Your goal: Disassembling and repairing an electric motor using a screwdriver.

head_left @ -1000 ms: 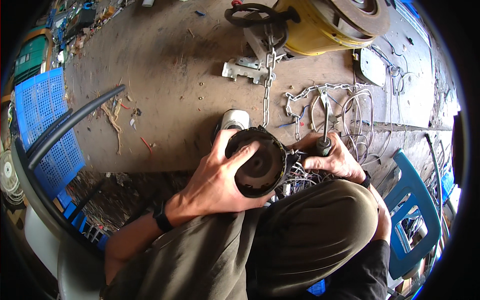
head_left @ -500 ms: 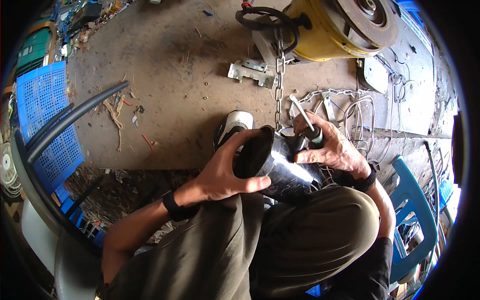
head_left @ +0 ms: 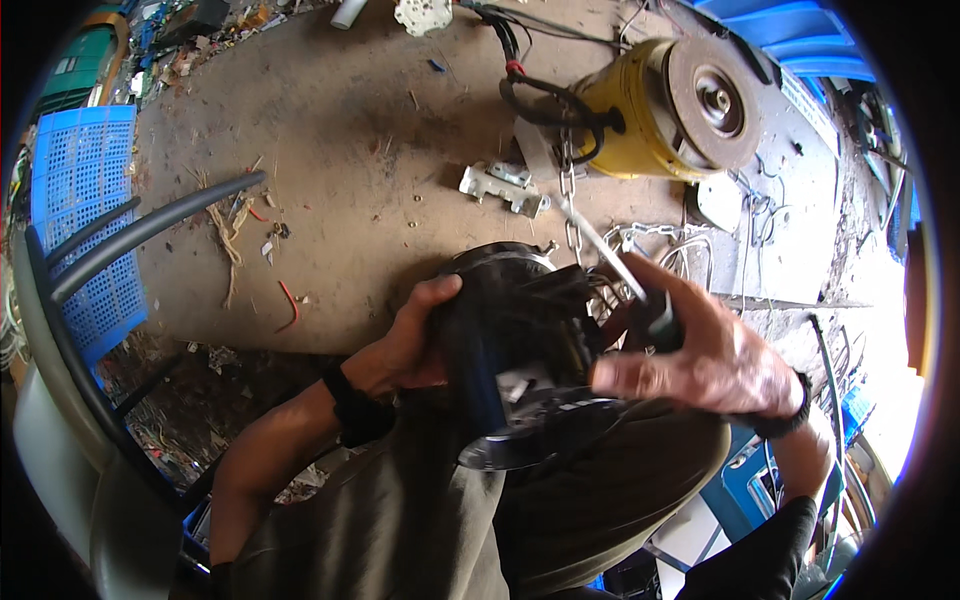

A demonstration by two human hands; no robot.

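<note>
Dark motor housing (head_left: 520, 350), frame centre, over the lap: left hand (head_left: 410, 340) is gripping its left side, fingers wrapped round it. Right hand (head_left: 715, 360) is clasping a screwdriver (head_left: 620, 275), fingers closed on the handle. Blue perforated crate (head_left: 80, 220) is lying upper left; yellow drum (head_left: 670, 105) upper right; chain (head_left: 570, 190) below it. Dirt floor (head_left: 340, 130), littered.

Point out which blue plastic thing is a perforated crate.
The blue crate at far left, its wall full of small holes; the blue chair by the right hand is solid.
</note>
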